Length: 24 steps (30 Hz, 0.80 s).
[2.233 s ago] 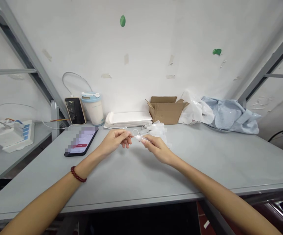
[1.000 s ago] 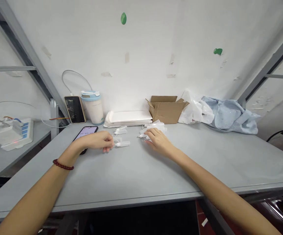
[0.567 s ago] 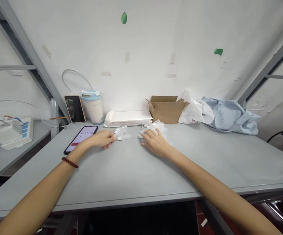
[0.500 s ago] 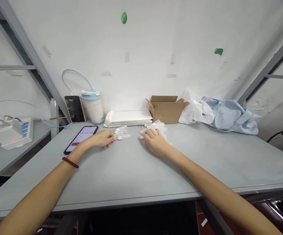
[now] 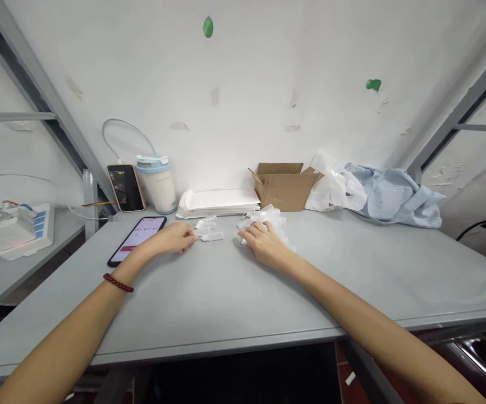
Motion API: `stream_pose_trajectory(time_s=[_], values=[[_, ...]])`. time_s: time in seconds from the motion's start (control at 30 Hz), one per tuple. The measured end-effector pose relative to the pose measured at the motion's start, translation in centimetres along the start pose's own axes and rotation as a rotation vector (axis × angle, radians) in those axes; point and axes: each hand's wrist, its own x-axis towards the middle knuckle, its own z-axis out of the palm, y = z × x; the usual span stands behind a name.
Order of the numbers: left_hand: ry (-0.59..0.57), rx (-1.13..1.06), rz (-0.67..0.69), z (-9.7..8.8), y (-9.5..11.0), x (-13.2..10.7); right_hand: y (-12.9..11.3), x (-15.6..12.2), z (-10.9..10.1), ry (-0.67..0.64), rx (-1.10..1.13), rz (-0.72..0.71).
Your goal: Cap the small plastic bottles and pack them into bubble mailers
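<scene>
Left of the frame's centre, the left hand (image 5: 178, 238) has its fingers curled in at the narrow ends of small, translucent white plastic tubes (image 5: 212, 237); whether it pinches one I cannot tell. At least three lie there. Just right of centre, the right hand (image 5: 265, 241) rests palm down, fingers bent over a loose pile of similar white pieces (image 5: 274, 216), its grip hidden and the pile too tangled to count. The tubes look light, smooth and slightly squeezable, probably best held around the body, clear of the thin loops. Farther out stand two phones, one lying black-edged (image 5: 142, 231) and one leaning in a pale case (image 5: 125, 188), one cream cup with a blue lid (image 5: 160, 188), and one open brown cardboard box (image 5: 287, 192), upper centre-right.
</scene>
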Motion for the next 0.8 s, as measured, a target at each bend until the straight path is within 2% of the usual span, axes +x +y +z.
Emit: stream_pose_trajectory(time_s=[0.23, 0.4, 0.5, 0.63, 0.8], values=[[0.087, 0.045, 0.045, -0.3, 0.8, -0.5, 0.3, 0.0, 0.2, 0.159, 0.015, -0.017], [0.090, 0.044, 0.080, -0.1, 1.8, -1.0, 0.4, 0.0, -0.3, 0.281, 0.112, -0.006], [0.003, -0.150, 0.134, 0.1, 2.6, -1.3, 0.0, 0.1, -0.9, 0.335, 0.171, -0.004], [-0.183, -0.446, 0.207, 0.5, 4.0, -1.9, -0.7, 0.0, -1.7, 0.339, 0.224, -0.014], [-0.357, -0.639, 0.255, 1.2, 5.4, -2.5, -1.2, 0.0, -2.1, 0.332, 0.199, -0.020]])
